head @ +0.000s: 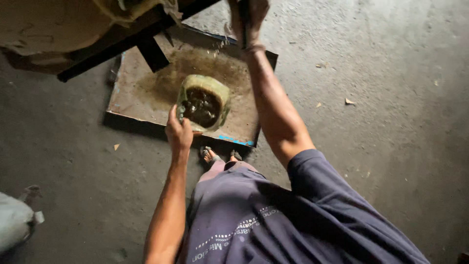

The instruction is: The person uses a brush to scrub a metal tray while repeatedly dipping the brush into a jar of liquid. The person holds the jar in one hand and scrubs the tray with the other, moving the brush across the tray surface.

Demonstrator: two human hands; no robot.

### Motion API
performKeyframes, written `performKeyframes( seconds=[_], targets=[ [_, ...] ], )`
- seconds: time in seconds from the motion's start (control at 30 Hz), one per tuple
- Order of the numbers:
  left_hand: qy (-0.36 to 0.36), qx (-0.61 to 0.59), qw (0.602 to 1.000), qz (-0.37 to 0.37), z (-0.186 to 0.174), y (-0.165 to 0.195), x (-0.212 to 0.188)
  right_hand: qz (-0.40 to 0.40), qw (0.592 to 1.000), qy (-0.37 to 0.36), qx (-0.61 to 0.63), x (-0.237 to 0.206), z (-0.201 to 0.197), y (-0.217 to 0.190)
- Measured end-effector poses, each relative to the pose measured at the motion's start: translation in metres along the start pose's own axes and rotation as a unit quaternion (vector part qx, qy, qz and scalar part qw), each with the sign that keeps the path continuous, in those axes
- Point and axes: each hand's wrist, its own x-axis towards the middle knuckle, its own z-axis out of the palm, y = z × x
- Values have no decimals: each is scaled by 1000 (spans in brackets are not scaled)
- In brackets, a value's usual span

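Observation:
A dirty pale-green cut-open container (203, 101) holding dark oily parts sits on a flat rusty metal tray (146, 95) on the floor. My left hand (179, 132) grips the container's near-left rim. My right hand (248, 22) is raised at the top of the view, closed around a dark upright tool or handle; small bits are falling below it. What exactly it holds is partly cut off by the frame edge.
A dark metal beam and a tan machine body (73, 29) overhang the tray at the upper left. A grey sack (17, 220) lies at the lower left. My sandalled feet (210, 155) stand at the tray's near edge. The concrete floor (381, 107) is littered with small scraps.

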Motion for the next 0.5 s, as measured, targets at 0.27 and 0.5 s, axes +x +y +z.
performKeyframes(
  seconds=[0.27, 0.5],
  targets=[
    [7, -120, 962, -245, -56, -4, -31, -102, 975, -135, 147, -37, 45, -7],
    [93, -138, 924, -346, -107, 3, -62, 30, 997, 37, 62, 6, -23, 68]
  ],
)
